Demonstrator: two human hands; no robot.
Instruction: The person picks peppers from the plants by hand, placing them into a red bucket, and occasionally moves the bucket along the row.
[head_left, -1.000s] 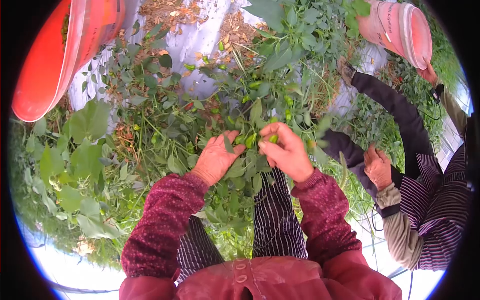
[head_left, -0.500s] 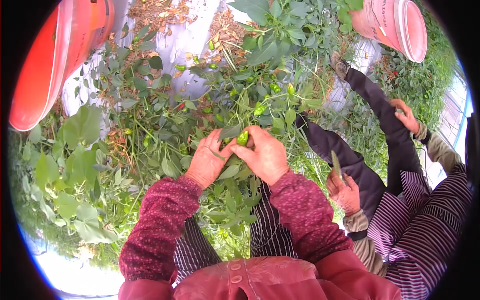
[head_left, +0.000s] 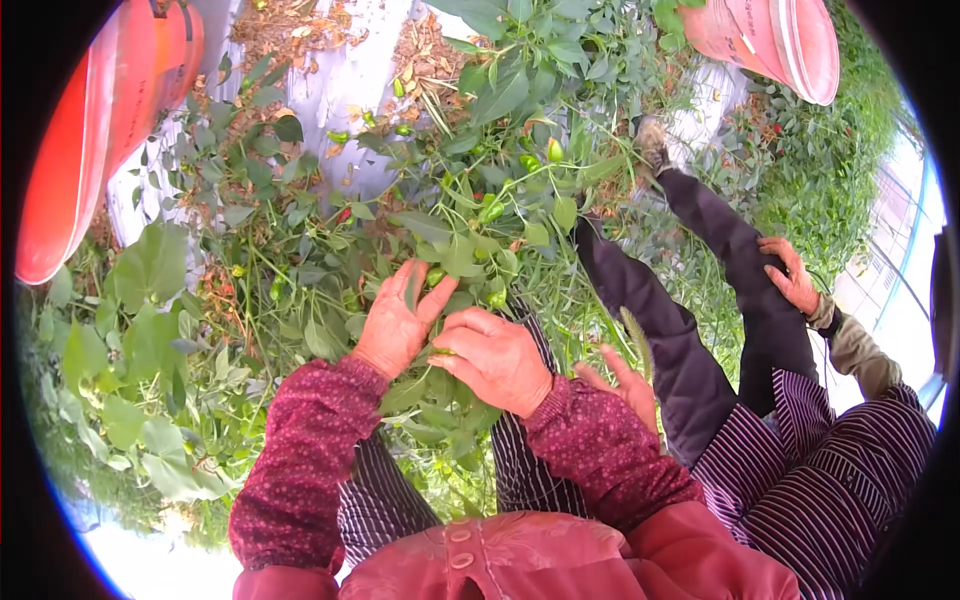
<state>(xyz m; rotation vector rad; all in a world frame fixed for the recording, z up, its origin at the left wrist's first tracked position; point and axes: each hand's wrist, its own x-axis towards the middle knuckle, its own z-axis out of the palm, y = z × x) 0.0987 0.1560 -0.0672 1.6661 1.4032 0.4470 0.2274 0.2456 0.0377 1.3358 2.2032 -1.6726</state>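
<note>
My left hand [head_left: 392,322] reaches into a leafy pepper plant [head_left: 455,250], fingers and thumb apart. Just beyond its fingertips hangs a green pepper [head_left: 434,277], partly covered by leaves. My right hand [head_left: 497,362] is beside it, nearer my body, with thumb and fingers pinched together. A small bit of a green pepper [head_left: 441,351] shows between those fingertips; most of it is hidden. More green peppers hang close by, one [head_left: 496,298] above my right hand and another [head_left: 491,211] farther up the plant.
A red bucket [head_left: 95,140] stands at the upper left, a second one [head_left: 765,40] at the upper right. Pale plastic sheeting [head_left: 360,75] and dry leaves cover the ground ahead. To my right sits a co-worker, one hand [head_left: 792,277] on a knee, the other [head_left: 632,385] near my right sleeve.
My right hand has drawn back from the plant toward me, its fingers still pinched. My left hand has opened and shifted slightly left. The co-worker's nearer hand has moved left, toward my sleeve.
</note>
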